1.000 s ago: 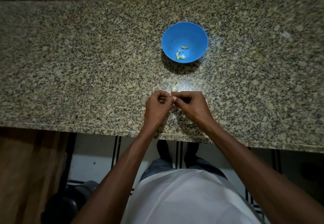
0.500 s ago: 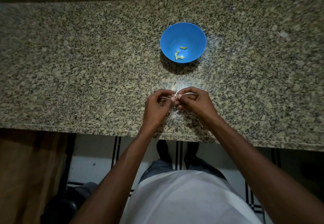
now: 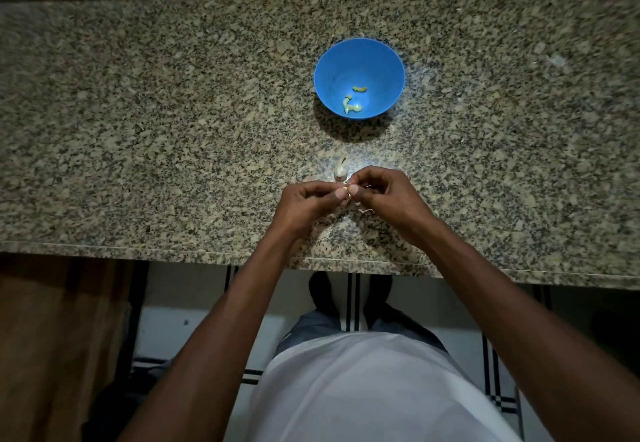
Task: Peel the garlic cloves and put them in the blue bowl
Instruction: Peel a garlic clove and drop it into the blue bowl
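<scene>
My left hand [image 3: 306, 204] and my right hand [image 3: 388, 196] meet fingertip to fingertip above the granite counter, pinching a small garlic clove [image 3: 349, 188] that is mostly hidden between them. A thin strip of skin [image 3: 365, 211] hangs below the fingers. Just beyond the hands a whitish unpeeled clove [image 3: 340, 171] lies on the counter. The blue bowl [image 3: 359, 61] stands farther back, holding three pale peeled cloves [image 3: 352, 102] at its bottom.
The speckled granite counter [image 3: 173, 130] spans the whole view, with its front edge [image 3: 173, 251] just below my wrists and a raised ledge along the back. Below the edge are a wooden panel on the left and a tiled floor.
Both hands have stayed together over the same spot, working the clove. A strip of skin now dangles under the fingers. The loose clove beyond them shows again.
</scene>
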`<state>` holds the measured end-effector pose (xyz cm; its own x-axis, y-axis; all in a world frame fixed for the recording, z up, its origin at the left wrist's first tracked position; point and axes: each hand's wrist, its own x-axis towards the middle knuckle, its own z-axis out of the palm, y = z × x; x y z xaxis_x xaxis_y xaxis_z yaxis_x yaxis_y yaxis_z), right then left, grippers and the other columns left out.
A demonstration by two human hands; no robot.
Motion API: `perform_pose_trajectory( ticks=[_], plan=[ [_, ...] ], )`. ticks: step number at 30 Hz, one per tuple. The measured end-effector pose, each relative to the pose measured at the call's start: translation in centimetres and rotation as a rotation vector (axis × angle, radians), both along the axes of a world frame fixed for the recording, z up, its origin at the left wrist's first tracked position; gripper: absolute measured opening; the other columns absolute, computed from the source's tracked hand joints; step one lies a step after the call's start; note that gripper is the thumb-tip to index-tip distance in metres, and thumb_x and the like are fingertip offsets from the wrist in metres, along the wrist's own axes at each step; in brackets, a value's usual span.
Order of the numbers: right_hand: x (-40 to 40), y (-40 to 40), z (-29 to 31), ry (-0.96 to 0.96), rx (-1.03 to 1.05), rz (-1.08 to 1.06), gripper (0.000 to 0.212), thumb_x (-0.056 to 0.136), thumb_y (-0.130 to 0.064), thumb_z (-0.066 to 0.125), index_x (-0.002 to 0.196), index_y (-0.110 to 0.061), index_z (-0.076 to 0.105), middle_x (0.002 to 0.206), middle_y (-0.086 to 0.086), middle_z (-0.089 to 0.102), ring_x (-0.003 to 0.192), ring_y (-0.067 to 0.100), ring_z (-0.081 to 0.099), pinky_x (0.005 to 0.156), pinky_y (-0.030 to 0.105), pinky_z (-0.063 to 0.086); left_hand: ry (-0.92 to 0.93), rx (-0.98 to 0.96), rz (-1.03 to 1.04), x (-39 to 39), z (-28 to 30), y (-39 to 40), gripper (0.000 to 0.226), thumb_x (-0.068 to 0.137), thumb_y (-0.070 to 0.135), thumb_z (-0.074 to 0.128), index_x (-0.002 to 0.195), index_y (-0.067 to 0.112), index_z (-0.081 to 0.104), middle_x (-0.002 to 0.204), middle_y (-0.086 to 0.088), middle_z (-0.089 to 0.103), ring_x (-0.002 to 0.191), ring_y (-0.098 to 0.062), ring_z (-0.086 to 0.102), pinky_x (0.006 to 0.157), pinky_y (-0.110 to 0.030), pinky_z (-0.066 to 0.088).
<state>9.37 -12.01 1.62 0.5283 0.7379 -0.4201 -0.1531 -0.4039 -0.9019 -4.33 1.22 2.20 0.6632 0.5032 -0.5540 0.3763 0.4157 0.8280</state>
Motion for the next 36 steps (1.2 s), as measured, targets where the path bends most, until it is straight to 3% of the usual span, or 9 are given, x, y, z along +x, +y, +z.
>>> perform_pose_trajectory(
  ticks=[4,7,14,16,19,23,29,33,36],
  plan=[
    [0.2,0.4,0.2,0.038,0.048,0.014,0.005,0.097,-0.015,0.075,0.100,-0.010,0.075,0.099,0.018,0.075,0.087,0.023,0.067,0.083,0.042,0.056,-0.011,-0.233,0.044,0.3,0.2,0.7,0.018,0.093,-0.003,0.069,0.110,-0.004,0.075,0.091,-0.012,0.077,0.080,-0.016,0.072,0.079,-0.025,0.060],
    [0.3,0.7,0.4,0.146,0.070,0.010,0.004,0.098,-0.009,0.072,0.101,-0.006,0.073,0.097,0.014,0.074,0.089,0.020,0.067,0.084,0.036,0.058,-0.033,-0.366,0.055,0.2,-0.1,1.1,0.017,0.095,-0.005,0.063,0.108,-0.001,0.074,0.087,-0.008,0.075,0.076,-0.013,0.069,0.074,-0.021,0.059],
    [-0.4,0.7,0.2,0.730,0.112,-0.219,0.012,0.101,0.003,0.060,0.101,-0.004,0.071,0.089,0.006,0.074,0.083,0.013,0.069,0.078,0.020,0.059,-0.125,-0.315,0.122,0.0,-0.3,0.6,0.017,0.094,-0.007,0.064,0.104,0.002,0.075,0.089,-0.008,0.079,0.081,-0.013,0.074,0.077,-0.022,0.061],
    [-0.4,0.3,0.2,0.700,0.090,-0.244,0.012,0.100,0.003,0.063,0.102,-0.003,0.073,0.092,0.009,0.076,0.086,0.014,0.071,0.079,0.021,0.061,-0.147,-0.281,0.133,0.0,-0.4,0.5,0.018,0.092,-0.005,0.068,0.105,0.004,0.077,0.097,-0.009,0.079,0.088,-0.015,0.075,0.083,-0.024,0.061],
    [-0.2,-0.3,0.2,0.362,0.023,-0.194,0.015,0.096,0.006,0.069,0.108,0.001,0.076,0.100,0.015,0.080,0.091,0.021,0.077,0.084,0.030,0.063,-0.142,-0.220,0.155,0.0,-0.3,0.4,0.016,0.089,-0.003,0.073,0.102,0.005,0.079,0.104,-0.010,0.080,0.094,-0.018,0.076,0.083,-0.025,0.061],
    [0.4,-0.4,0.2,-0.021,-0.063,-0.139,0.018,0.094,-0.009,0.078,0.112,-0.012,0.081,0.097,0.002,0.082,0.090,0.019,0.079,0.087,0.042,0.065,-0.136,-0.108,0.152,-0.2,-0.6,0.1,0.015,0.088,0.003,0.078,0.103,0.008,0.080,0.109,-0.011,0.079,0.101,-0.021,0.075,0.089,-0.030,0.060],
    [-0.1,0.0,0.5,0.033,-0.017,-0.212,0.020,0.086,-0.019,0.088,0.097,-0.004,0.079,0.093,0.012,0.080,0.088,0.026,0.079,0.082,0.044,0.066,-0.123,0.072,0.106,-0.1,-1.0,-0.1,0.023,0.089,0.012,0.082,0.110,0.003,0.078,0.109,-0.012,0.079,0.107,-0.024,0.074,0.092,-0.035,0.059],
    [-0.2,0.1,1.1,0.313,0.049,-0.304,0.026,0.091,-0.010,0.081,0.112,0.004,0.074,0.106,0.022,0.078,0.093,0.025,0.075,0.079,0.031,0.064,-0.125,0.133,0.104,0.0,-1.0,-0.1,0.023,0.089,0.010,0.081,0.110,0.001,0.077,0.109,-0.010,0.079,0.108,-0.021,0.075,0.091,-0.030,0.059],
    [-0.5,0.3,1.4,0.376,0.083,-0.229,0.024,0.098,-0.012,0.073,0.116,0.004,0.075,0.111,0.026,0.076,0.094,0.024,0.074,0.082,0.029,0.064,-0.141,0.213,0.084,-0.1,-0.9,0.0,0.021,0.090,0.009,0.081,0.108,0.000,0.077,0.107,-0.012,0.079,0.107,-0.023,0.075,0.095,-0.035,0.060]
  ],
)
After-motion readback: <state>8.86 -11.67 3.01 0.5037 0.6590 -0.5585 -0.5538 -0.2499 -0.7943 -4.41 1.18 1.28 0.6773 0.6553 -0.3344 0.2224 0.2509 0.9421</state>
